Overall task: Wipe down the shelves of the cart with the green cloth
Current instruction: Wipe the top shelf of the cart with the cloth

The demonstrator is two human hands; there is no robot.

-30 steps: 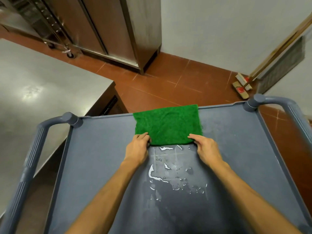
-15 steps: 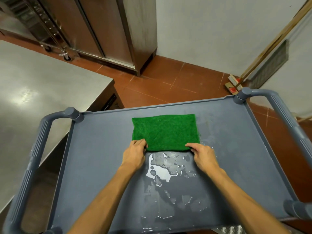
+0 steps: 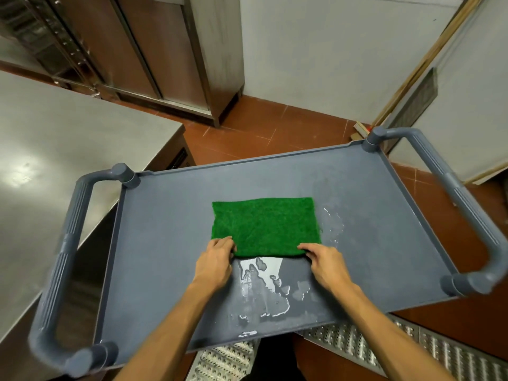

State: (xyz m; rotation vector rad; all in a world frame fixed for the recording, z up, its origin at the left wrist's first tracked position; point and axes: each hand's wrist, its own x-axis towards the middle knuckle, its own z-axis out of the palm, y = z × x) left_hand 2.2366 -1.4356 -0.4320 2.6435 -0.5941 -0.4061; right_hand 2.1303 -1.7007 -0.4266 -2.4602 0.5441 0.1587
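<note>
A green cloth [image 3: 265,225] lies spread flat in the middle of the grey cart's top shelf [image 3: 165,243]. My left hand [image 3: 215,264] pinches the cloth's near left corner. My right hand [image 3: 325,264] pinches its near right corner. Puddles of water [image 3: 261,281] lie on the shelf just in front of the cloth, between my hands, and a few drops [image 3: 334,224] sit to the cloth's right. The cart's lower shelves are hidden under the top one.
Grey handles flank the cart, one on the left [image 3: 63,259], one on the right [image 3: 467,210]. A steel table [image 3: 55,166] stands close on the left. A steel cabinet [image 3: 165,50] is behind, a broom [image 3: 417,70] leans on the wall, and a metal floor grate [image 3: 384,350] lies below.
Both hands have drawn the cloth from the far edge toward me along the shelf. The view has pulled back, so that the cart's near edge and the floor grate show.
</note>
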